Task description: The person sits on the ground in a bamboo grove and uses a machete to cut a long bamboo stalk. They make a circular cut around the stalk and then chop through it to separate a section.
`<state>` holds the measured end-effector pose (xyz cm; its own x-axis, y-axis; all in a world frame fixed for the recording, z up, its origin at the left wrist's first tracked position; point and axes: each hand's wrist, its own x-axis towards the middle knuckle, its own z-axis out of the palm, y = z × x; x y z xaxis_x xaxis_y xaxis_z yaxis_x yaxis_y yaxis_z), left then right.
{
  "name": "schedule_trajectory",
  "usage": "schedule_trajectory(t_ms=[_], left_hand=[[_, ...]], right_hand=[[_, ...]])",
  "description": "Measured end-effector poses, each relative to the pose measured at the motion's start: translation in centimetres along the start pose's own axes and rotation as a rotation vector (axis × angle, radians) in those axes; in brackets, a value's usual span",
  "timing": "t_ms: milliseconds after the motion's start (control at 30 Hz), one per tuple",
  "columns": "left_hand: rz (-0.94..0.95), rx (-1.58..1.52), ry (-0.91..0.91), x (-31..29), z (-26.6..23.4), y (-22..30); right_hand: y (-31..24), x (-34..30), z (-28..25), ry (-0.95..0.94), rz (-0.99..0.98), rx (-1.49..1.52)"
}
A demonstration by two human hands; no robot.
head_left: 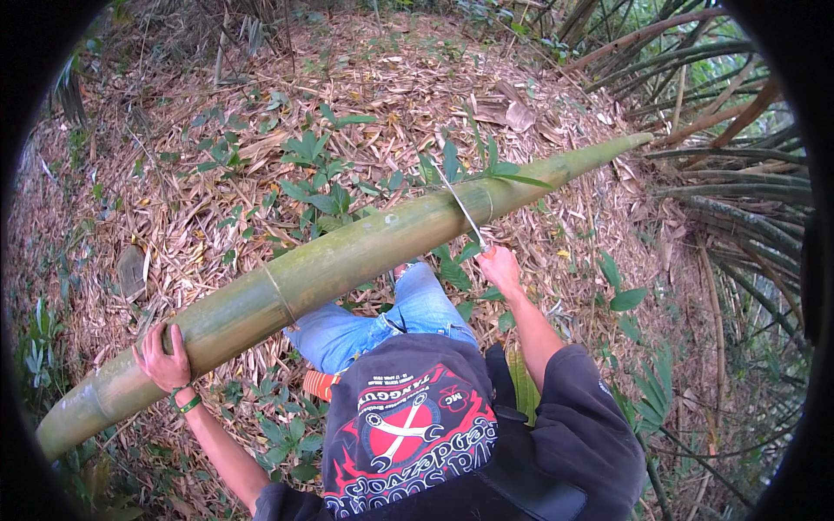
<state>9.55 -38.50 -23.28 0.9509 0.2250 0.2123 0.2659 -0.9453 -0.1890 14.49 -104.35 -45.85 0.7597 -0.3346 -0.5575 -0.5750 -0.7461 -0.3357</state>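
A thick green bamboo stem (365,247) lies slanting across the view, from the near left up to the far right. My left hand (162,358) grips its near-left part, palm against the side and fingers curved over the top. A green band circles that wrist. My right hand (500,267) is closed round the handle of a hand saw (467,215); a little reddish orange shows at the grip. The thin blade lies across the stem just left of a node ring. How deep it sits in the bamboo I cannot tell.
Dry bamboo leaves (408,87) cover the ground. Leafy green seedlings (317,187) grow beyond the stem. A dense clump of bamboo stalks (747,195) stands at the right. My jeans-clad legs (382,326) are under and beside the stem, and a grey stone-like lump (131,271) lies at left.
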Motion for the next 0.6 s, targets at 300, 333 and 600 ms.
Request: schedule_trajectory(t_ms=[300,333,600], left_hand=[[-0.02,0.012,-0.01,0.7,-0.2,0.4],[-0.022,0.011,-0.015,0.6,-0.1,0.3],[-0.006,-0.03,0.013,0.5,0.1,-0.1]], right_hand=[[-11.5,-0.4,-9.5,0.127,-0.213,0.231],[-14.9,-1.3,-12.1,0.175,-0.299,0.347],[-10.3,-2.7,-7.6,0.261,-0.361,0.302]])
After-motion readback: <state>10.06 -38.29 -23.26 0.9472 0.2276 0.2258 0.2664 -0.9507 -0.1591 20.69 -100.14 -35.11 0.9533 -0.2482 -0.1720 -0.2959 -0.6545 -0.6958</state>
